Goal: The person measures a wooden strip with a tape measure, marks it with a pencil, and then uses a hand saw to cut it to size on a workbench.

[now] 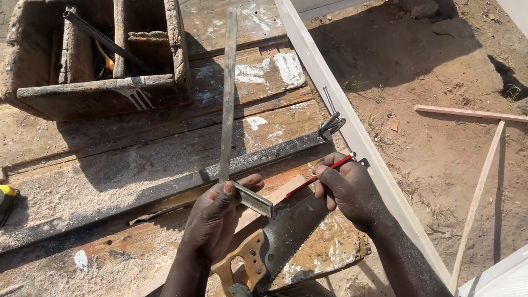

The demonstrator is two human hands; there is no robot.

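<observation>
A metal square is pressed down by the left hand while a red pencil is pinched in the right hand, near the worktop edge.

hard, bright sunlight fell from above, and the picture was sharp throughout. the wooden toolbox threw a dark, crisp shadow onto the worktop. white painted frames glared almost blown out. straight edges bowed slightly near the picture's borders.
</observation>
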